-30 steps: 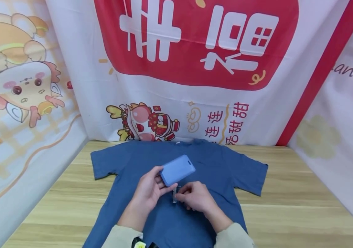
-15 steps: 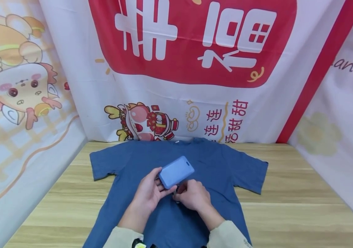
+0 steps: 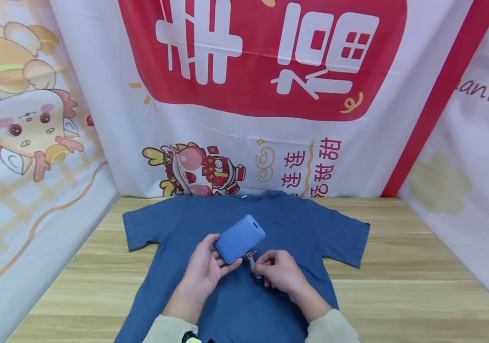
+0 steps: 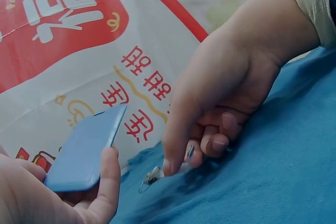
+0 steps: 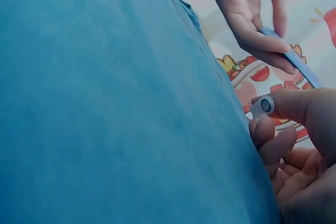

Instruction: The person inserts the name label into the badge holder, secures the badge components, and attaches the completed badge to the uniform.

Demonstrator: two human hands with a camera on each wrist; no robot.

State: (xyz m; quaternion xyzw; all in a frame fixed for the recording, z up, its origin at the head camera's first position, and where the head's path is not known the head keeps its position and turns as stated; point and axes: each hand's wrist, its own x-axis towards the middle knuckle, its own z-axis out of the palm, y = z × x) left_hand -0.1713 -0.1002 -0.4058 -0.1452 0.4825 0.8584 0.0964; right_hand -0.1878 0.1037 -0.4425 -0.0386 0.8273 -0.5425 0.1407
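My left hand [image 3: 203,267] grips a blue badge holder [image 3: 241,238] by its lower end, the slotted end tilted up to the right. In the left wrist view the badge holder [image 4: 84,150] lies between thumb and fingers. Just to its right, my right hand [image 3: 283,272] pinches a small badge clip [image 3: 250,259] between thumb and forefinger. The clip has a metal end and a clear strap. A round snap on the clip [image 5: 262,106] shows in the right wrist view. Clip and holder are apart. Both hands are over a blue T-shirt [image 3: 231,309].
The T-shirt is spread flat, sleeves outward, on a wood-grain table [image 3: 403,286]. Behind it hangs a white and red printed cloth [image 3: 244,109]. More printed cloth [image 3: 34,200] hangs along the left side, and also on the right.
The right hand drew in under the badge holder, then moved back right with the clip, whose metal end now tilts up-left. The left hand tipped the holder slightly steeper.
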